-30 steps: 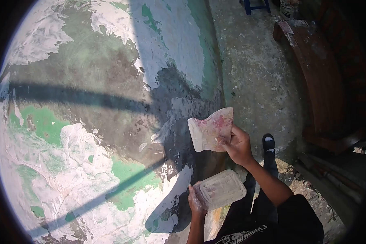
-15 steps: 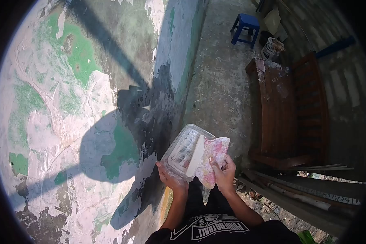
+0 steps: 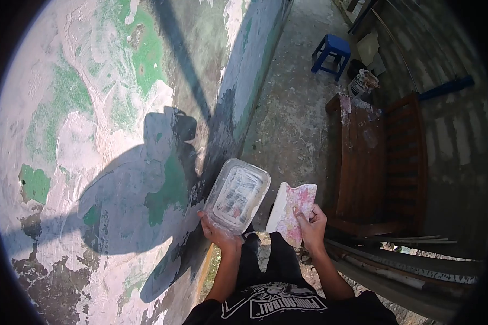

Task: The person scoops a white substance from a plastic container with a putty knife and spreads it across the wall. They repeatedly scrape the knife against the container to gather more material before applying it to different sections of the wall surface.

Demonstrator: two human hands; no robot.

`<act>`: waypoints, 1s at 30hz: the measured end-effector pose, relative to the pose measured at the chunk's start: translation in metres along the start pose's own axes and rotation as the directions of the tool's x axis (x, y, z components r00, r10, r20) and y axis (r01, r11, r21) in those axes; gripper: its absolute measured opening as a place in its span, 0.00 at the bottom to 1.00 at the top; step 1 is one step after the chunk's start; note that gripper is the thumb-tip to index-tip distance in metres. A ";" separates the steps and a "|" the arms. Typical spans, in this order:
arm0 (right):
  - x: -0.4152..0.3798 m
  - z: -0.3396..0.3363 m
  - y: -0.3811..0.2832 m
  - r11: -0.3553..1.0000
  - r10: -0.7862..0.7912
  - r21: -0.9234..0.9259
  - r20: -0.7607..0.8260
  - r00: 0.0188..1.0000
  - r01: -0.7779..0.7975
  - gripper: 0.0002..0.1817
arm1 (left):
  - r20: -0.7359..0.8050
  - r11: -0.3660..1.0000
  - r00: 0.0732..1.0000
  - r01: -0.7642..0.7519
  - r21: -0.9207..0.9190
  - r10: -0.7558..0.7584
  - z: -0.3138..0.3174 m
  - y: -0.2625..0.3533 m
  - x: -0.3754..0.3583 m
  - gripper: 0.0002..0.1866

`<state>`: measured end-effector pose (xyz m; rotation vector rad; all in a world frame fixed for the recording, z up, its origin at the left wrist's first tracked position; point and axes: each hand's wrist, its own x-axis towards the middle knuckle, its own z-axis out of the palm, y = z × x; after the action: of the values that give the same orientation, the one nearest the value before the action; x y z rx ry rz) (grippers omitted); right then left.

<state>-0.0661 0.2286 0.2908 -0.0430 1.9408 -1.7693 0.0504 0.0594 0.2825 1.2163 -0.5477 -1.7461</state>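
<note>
The flat, pink-stained white scraper [image 3: 294,214] lies to the right of the clear rectangular plastic tub [image 3: 237,196] smeared with white paste, a gap between them, its pale straight edge facing the tub and running roughly along the tub's long side. The right hand [image 3: 312,228] pinches the scraper's far side, thumb on top; the left hand [image 3: 222,235], nearer the patchy green-and-white wall [image 3: 81,141], cups the tub's lower end.
</note>
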 end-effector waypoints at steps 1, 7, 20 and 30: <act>0.005 -0.005 0.004 0.999 -0.028 0.030 -0.040 0.999 0.030 0.07 | -0.009 1.000 1.000 -0.005 -0.011 0.005 -0.002 0.002 0.003 0.32; 0.024 -0.007 -0.043 0.956 -0.288 0.043 -0.048 0.956 0.290 0.10 | 0.076 0.999 0.997 -0.033 0.008 0.033 -0.007 0.002 0.013 0.26; 0.027 0.041 -0.114 0.187 -0.030 -0.186 0.980 0.194 0.965 0.17 | 0.262 0.949 0.963 -0.029 0.313 -0.057 -0.007 0.012 0.012 0.21; 0.030 0.045 -0.116 0.265 0.127 -0.240 0.969 0.213 0.934 0.15 | 0.221 0.912 0.954 0.102 0.398 -0.203 -0.026 -0.006 0.022 0.23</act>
<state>-0.1108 0.1589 0.3884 -1.9207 1.6268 -0.2826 0.0695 0.0470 0.2560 1.3324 -1.0110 -2.0100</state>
